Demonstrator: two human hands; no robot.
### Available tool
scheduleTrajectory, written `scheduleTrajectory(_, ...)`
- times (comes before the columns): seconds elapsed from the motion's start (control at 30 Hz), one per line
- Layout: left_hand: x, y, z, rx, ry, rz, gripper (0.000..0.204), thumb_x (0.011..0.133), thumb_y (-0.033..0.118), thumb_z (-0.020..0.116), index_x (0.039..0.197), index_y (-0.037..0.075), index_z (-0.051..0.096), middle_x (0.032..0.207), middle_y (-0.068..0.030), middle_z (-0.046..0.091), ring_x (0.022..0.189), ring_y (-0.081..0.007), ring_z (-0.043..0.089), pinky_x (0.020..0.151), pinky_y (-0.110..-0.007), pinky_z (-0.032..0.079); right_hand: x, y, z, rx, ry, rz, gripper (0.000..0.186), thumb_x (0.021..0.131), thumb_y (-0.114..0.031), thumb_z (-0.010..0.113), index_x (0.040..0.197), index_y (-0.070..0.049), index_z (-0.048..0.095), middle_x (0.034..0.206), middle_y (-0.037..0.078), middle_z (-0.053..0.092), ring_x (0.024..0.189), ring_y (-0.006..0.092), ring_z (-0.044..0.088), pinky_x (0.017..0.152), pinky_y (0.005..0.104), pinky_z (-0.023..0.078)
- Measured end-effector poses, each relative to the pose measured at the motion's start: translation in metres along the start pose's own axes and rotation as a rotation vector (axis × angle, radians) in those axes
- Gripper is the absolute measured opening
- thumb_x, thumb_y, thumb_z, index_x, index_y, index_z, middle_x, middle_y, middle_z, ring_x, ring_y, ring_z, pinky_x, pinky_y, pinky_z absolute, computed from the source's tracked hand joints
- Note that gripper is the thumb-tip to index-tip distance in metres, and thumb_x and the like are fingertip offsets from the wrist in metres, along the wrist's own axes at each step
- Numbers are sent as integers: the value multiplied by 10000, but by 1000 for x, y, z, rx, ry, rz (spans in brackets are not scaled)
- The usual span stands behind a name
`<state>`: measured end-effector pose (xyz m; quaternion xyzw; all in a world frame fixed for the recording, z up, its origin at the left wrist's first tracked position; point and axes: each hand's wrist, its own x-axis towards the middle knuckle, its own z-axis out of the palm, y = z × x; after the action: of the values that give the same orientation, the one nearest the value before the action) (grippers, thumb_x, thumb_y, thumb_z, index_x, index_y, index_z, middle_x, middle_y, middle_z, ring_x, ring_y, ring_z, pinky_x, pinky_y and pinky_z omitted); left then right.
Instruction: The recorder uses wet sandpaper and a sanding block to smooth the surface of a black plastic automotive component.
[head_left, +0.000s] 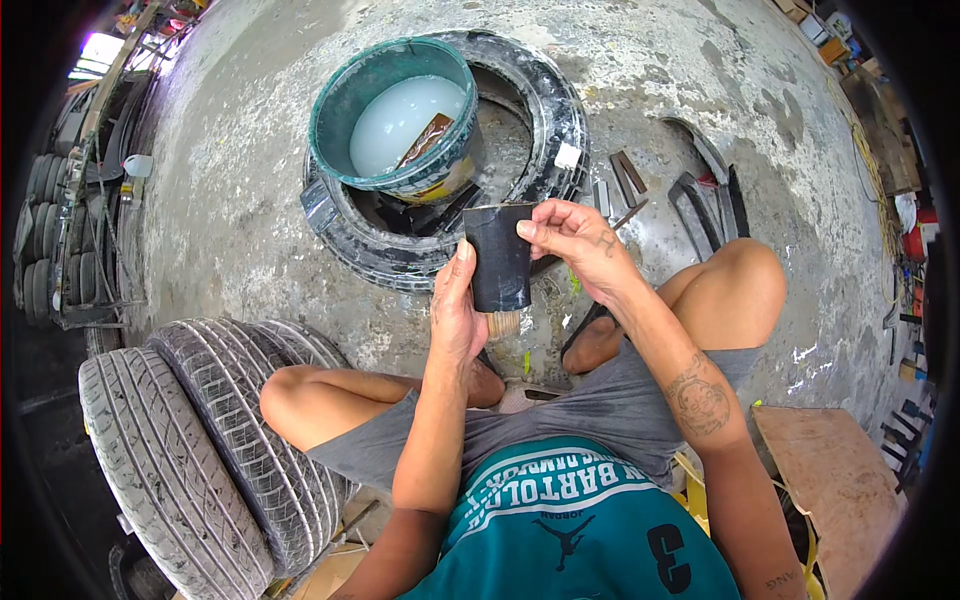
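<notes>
Both hands hold a flat black sheet-like piece [499, 260], kept upright above the floor between my knees; its exact kind I cannot tell. My left hand [458, 315] grips its left edge, thumb in front and the other fingers hidden behind. At the upper right corner, my right hand [590, 248] pinches it between thumb and fingers. Below its lower edge, beside my left palm, a tan ridged piece [503, 323] shows. Just beyond, a green bucket [330, 120] of cloudy water stands within a tyre [560, 110] lying flat. A brown rectangular piece [428, 138] leans inside the bucket.
Large tyres [165, 470] stand at my left knee. Dark strips [628, 180] and curved black pieces [705, 210] lie on the concrete to the right. A plywood board [830, 480] is at the lower right. Tyre racks [75, 220] line the far left.
</notes>
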<state>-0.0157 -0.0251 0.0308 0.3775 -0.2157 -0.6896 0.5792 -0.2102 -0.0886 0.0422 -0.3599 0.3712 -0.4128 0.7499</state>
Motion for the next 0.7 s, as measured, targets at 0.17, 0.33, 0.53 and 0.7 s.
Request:
scheduleTrajectory(0.17, -2, 4, 10, 94, 14, 6, 478, 1139, 341, 536, 1416, -43, 598, 1329, -159, 715, 1160, -235, 729, 991, -383, 610, 1, -1, 2, -81, 53, -6, 253, 942, -237, 867, 1080, -75, 731, 981, -10, 720, 862, 81, 661, 798, 266, 538)
scheduleTrajectory(0.33, -2, 39, 44, 265, -152, 199, 539, 1139, 347, 535, 1466, -82, 557, 1384, -185, 685, 1190, -263, 713, 1037, -416, 584, 14, -21, 11, -174, 37, -205, 622, 874, -304, 923, 1373, -76, 631, 1268, 67, 620, 1036, 160, 633, 915, 304, 548)
scheduleTrajectory(0.53, 23, 66, 32, 743, 25, 514, 347, 1069, 101, 668, 1397, -11, 676, 1159, -64, 652, 1047, -136, 666, 923, -293, 551, 45, -26, 13, -563, 344, -470, 648, 825, -476, 918, 1286, -79, 697, 1294, 154, 651, 1176, 302, 638, 1043, 432, 508)
scheduleTrajectory(0.7, 46, -13, -19, 1226, 119, 418, 558, 969, 224, 817, 1463, 47, 630, 1090, -87, 653, 985, -197, 645, 832, -351, 547, 67, 96, -84, -733, 1013, -315, 372, 910, -404, 849, 937, -46, 750, 1075, 219, 708, 1078, 369, 659, 964, 436, 509)
